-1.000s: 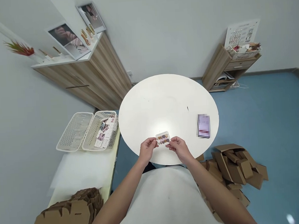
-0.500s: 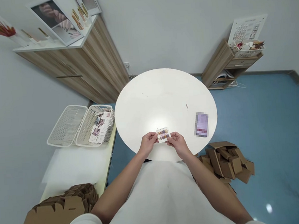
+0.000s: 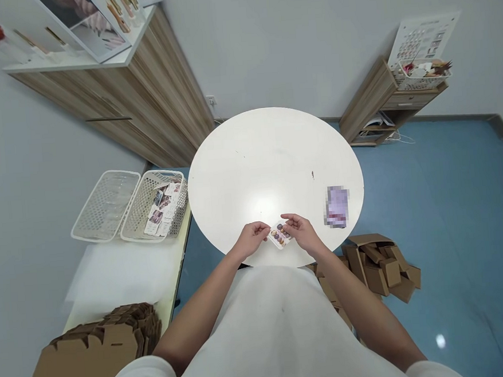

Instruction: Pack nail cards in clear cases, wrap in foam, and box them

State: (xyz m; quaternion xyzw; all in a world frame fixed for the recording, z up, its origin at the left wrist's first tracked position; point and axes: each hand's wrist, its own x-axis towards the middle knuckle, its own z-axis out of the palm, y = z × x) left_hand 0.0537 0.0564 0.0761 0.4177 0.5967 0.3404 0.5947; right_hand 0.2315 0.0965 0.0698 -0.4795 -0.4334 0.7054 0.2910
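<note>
A small white card of press-on nails (image 3: 277,238), with rows of purple, gold and brown ovals, is held tilted above the near edge of the white oval table (image 3: 270,147). My left hand (image 3: 251,238) is closed, thumb and fingertips pinching at the card's left corner. At the card's upper right, my right hand (image 3: 303,232) grips it with the thumb over its face, covering some of the nails; the index finger stretches out past its top edge. A purple blurred item (image 3: 336,206) lies on the table to the right.
Left stand a white basket (image 3: 128,237) with printed cards and another basket (image 3: 106,207) holding clear pieces. Flat brown cardboard (image 3: 82,361) is stacked at lower left. Brown boxes (image 3: 375,266) pile up on the floor at right. Cabinets (image 3: 176,96) and a shelf unit (image 3: 368,103) line the wall.
The card has turned from level to slanted and sits slightly lower. My right hand has shifted its grip toward the card's upper right, and my left hand now pinches a corner.
</note>
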